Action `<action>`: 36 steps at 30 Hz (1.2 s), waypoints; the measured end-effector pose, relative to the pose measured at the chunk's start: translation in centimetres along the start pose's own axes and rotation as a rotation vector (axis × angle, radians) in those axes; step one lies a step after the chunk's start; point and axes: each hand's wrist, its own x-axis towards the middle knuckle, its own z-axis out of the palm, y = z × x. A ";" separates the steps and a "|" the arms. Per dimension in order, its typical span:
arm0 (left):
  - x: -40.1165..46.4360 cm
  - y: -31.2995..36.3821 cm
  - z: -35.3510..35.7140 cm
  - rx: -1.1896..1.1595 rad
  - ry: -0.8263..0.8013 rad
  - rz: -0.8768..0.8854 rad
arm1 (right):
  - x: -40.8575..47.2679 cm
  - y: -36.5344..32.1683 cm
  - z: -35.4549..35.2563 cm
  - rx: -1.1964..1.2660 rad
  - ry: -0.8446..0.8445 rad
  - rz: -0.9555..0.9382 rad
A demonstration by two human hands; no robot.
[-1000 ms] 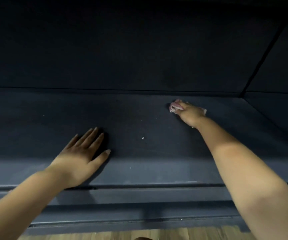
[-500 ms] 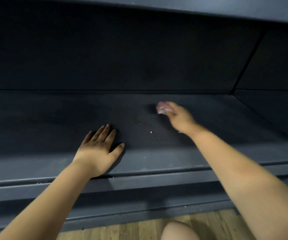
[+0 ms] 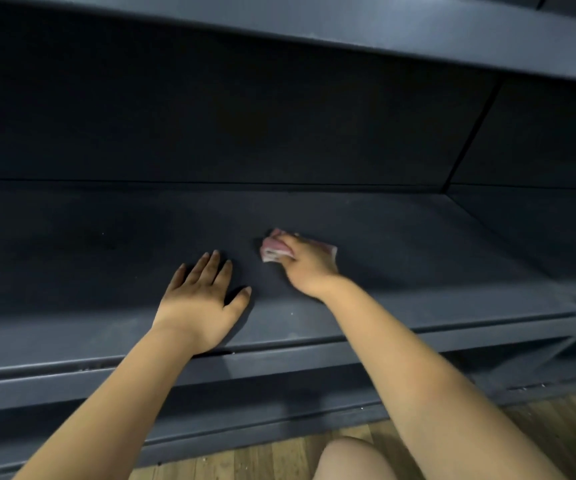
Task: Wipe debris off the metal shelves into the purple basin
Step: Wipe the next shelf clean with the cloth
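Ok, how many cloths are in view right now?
1. The pink cloth is on the shelf, gripped under the right hand, just right of the flat left hand. No other cloth shows, and the basin is out of view.

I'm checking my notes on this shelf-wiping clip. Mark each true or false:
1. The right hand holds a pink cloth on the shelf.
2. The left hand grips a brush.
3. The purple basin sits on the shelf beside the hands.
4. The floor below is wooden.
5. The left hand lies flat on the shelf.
1. True: the right hand grips the cloth against the shelf.
2. False: the left hand holds nothing; its fingers are straight.
3. False: no basin is in view.
4. True: wood planks show under the shelf unit.
5. True: its palm rests on the shelf near the front edge.
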 end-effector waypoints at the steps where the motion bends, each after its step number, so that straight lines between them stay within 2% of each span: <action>1: -0.1 0.0 -0.1 -0.005 0.001 -0.002 | -0.1 -0.6 0.2 0.025 -0.018 0.000; 3: -0.3 0.0 -0.1 -0.012 0.003 -0.002 | -0.5 -0.4 -0.5 0.098 -0.026 0.041; 5: -0.3 -0.1 -0.1 -0.021 0.005 0.000 | -1.0 1.4 -2.0 0.097 0.035 0.120; 8: -0.4 -0.2 -0.1 -0.024 -0.005 0.005 | -2.9 7.0 -4.8 0.002 0.138 0.308; 12: -0.4 -0.1 -0.2 -0.023 -0.001 -0.003 | -6.4 12.6 -7.3 -0.024 0.176 0.468; 15: -0.4 0.0 -0.2 -0.028 -0.006 -0.008 | -6.5 10.8 -6.3 -0.093 0.182 0.403; 18: -0.5 -0.1 -0.1 -0.037 -0.007 -0.009 | -6.0 5.8 -3.7 -0.161 0.199 0.221; 22: -0.5 -0.1 0.0 -0.055 0.004 -0.004 | -5.6 -0.7 0.3 -0.078 0.178 -0.045; 24: -0.5 -0.2 0.0 -0.054 0.009 -0.002 | -5.6 -2.1 0.9 0.008 0.101 -0.065; 26: -0.5 -0.3 0.0 -0.042 0.010 0.006 | -6.0 -1.4 -0.1 0.120 0.061 -0.019; 29: -0.4 -0.4 0.1 -0.024 0.011 0.011 | -7.0 2.6 -2.7 0.038 0.181 0.073; 32: -0.3 -0.5 0.2 -0.019 0.009 0.010 | -7.9 8.8 -5.8 -0.033 0.276 0.255; 36: -0.3 -0.4 0.1 -0.022 0.014 0.007 | -9.8 15.7 -8.9 0.002 0.369 0.547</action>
